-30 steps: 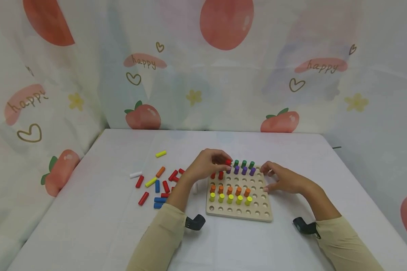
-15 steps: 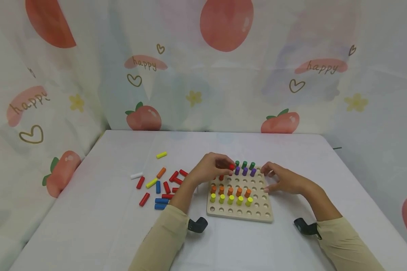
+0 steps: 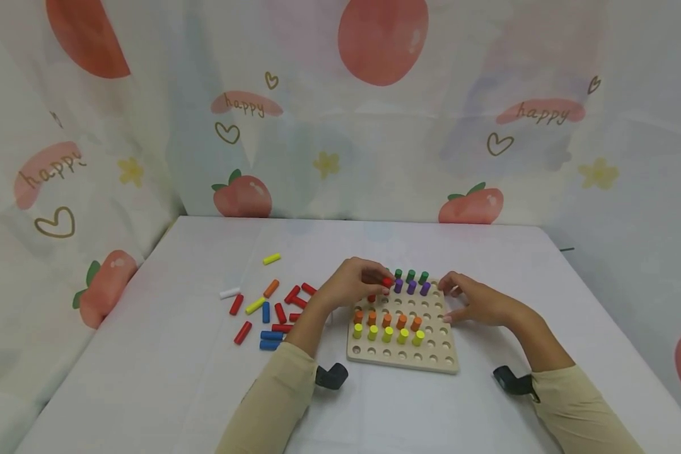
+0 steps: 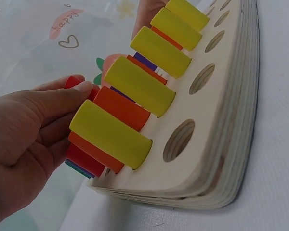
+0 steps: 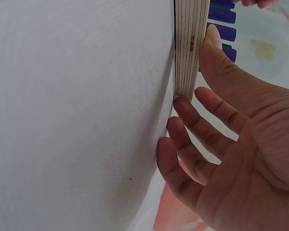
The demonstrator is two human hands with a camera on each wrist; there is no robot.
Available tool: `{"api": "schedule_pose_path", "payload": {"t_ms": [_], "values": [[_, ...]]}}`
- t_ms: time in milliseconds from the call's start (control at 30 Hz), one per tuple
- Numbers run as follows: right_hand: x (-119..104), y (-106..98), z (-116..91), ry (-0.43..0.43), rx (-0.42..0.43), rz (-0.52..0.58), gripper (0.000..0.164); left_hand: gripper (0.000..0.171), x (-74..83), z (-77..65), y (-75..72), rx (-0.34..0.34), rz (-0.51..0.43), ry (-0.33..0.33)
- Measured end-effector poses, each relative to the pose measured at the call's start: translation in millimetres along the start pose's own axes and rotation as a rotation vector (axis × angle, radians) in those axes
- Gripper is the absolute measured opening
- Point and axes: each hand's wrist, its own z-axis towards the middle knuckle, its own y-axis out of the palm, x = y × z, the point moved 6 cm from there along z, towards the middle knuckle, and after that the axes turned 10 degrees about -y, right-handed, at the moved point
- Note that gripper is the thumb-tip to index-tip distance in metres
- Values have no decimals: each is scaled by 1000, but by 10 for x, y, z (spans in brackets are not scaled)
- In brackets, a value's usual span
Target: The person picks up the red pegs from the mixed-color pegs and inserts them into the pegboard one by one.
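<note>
In the head view, a wooden peg board [image 3: 397, 361] lies on the table between both hands. Yellow pegs [image 3: 388, 334] and orange pegs [image 3: 387, 320] stand in its nearer rows, purple pegs [image 3: 411, 287] and green pegs [image 3: 411, 275] farther back. Over the board's left part, my left hand [image 3: 349, 284] pinches a red peg [image 3: 387, 282] between thumb and fingers; the peg's lower end is hidden. Another red peg [image 3: 371, 298] stands just below that hand. My right hand [image 3: 479, 302] touches the board's right edge, its thumb against the wood and fingers loosely bent in the right wrist view.
Loose pegs lie left of the board: several red pegs [image 3: 242, 333], blue pegs [image 3: 271, 336], two yellow pegs [image 3: 272, 258], an orange peg [image 3: 271, 288] and a white peg [image 3: 229, 293]. A printed cloth backdrop [image 3: 329, 126] stands behind the table [image 3: 164, 378].
My left hand has moved slightly right and toward me with the red peg, now lower by the purple row. The right hand stays at the board's edge.
</note>
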Motion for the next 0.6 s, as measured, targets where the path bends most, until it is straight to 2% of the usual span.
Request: {"api": "schedule_pose_path", "payload": {"t_ms": [200,600], "values": [[-4,12,5,-1,3,2,62,21,-44,-1,11,-25,10,-27],[-25,-2,-1,-9,3,-1,62,22,-80,15,39,-41,36,-38]]}}
